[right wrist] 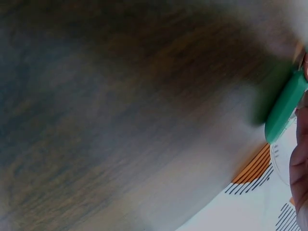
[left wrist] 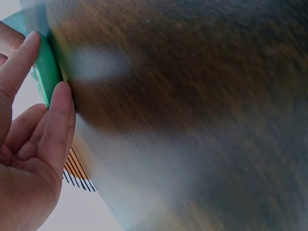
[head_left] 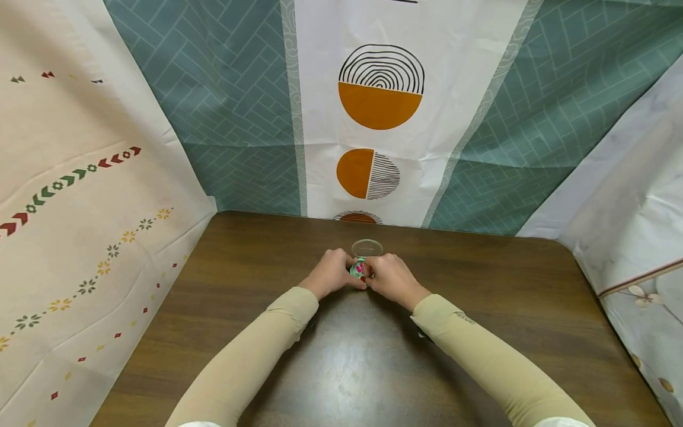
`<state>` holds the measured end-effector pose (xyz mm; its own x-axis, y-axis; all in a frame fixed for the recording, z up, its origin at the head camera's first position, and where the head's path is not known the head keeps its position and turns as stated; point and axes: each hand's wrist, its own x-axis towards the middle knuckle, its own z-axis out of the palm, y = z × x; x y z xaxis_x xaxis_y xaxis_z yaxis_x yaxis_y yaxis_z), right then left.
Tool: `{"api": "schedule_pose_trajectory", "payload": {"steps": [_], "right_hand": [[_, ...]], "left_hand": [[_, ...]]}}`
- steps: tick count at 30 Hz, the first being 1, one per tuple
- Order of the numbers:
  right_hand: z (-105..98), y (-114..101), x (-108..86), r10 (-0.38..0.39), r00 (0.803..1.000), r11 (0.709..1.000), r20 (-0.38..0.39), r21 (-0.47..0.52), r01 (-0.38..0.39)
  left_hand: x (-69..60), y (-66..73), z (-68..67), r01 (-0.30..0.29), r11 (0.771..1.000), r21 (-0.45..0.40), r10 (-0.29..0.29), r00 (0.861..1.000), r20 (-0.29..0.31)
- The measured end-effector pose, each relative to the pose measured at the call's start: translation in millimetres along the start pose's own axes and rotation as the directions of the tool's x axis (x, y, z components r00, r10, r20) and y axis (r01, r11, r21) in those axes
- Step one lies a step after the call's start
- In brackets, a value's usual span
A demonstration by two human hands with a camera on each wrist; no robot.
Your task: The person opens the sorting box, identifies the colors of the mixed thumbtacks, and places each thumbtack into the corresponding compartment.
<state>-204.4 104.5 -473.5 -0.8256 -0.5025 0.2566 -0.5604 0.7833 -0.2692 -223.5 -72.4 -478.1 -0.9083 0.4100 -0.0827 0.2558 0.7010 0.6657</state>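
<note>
Near the back of the brown table, both hands meet at a small green case with pink spots on its face. A clear round lid stands up behind it. My left hand holds the case from the left; in the left wrist view its fingertips and thumb lie along the green edge. My right hand is at the case's right side, fingers curled and pinching there. The right wrist view shows the smooth green side by the fingers, which are partly cut off.
The brown wooden table spreads out around the hands. Behind it hangs a patterned curtain with orange half-circles, and light printed cloths hang at the sides.
</note>
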Motion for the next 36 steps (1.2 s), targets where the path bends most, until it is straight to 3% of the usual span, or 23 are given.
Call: {"api": "schedule_pose_trajectory", "payload": {"steps": [13, 19, 22, 26, 30, 33, 36], "right_hand": [[0.8, 0.0, -0.3, -0.002, 1.0, 1.0, -0.013, -0.028, 0.002], [-2.9, 5.6, -5.3, -0.051, 0.998, 0.998, -0.034, 0.035, 0.053], [-11.5, 12.6, -8.7, -0.051, 0.992, 0.992, -0.116, 0.11, 0.064], [-28.5, 24.2, -7.2, 0.049, 0.962, 0.977, -0.27, 0.213, 0.01], [-38.8, 33.9, -1.4, 0.226, 0.931, 0.933, -0.288, 0.34, -0.121], [-37.8, 39.2, 2.3, 0.35, 0.913, 0.873, -0.212, 0.426, -0.235], [-33.9, 40.9, 5.3, 0.44, 0.894, 0.784, -0.089, 0.523, -0.333]], "left_hand": [[0.4, 1.9, -1.1, -0.006, 1.0, 0.026, 0.006, 1.0, 0.0], [-0.9, 1.8, -0.9, 0.005, 1.0, 0.021, -0.005, 1.0, 0.001], [-0.8, 1.6, -1.0, 0.013, 1.0, 0.025, -0.013, 1.0, 0.004], [0.4, 2.9, -3.0, 0.018, 0.999, 0.037, -0.018, 1.0, -0.013], [-0.9, 3.0, -3.2, 0.043, 0.999, 0.021, -0.042, 0.999, -0.021], [-2.6, 1.6, -0.9, 0.061, 0.998, 0.013, -0.061, 0.998, -0.027], [-3.5, 0.4, 2.8, 0.066, 0.998, 0.01, -0.066, 0.997, -0.037]]}}
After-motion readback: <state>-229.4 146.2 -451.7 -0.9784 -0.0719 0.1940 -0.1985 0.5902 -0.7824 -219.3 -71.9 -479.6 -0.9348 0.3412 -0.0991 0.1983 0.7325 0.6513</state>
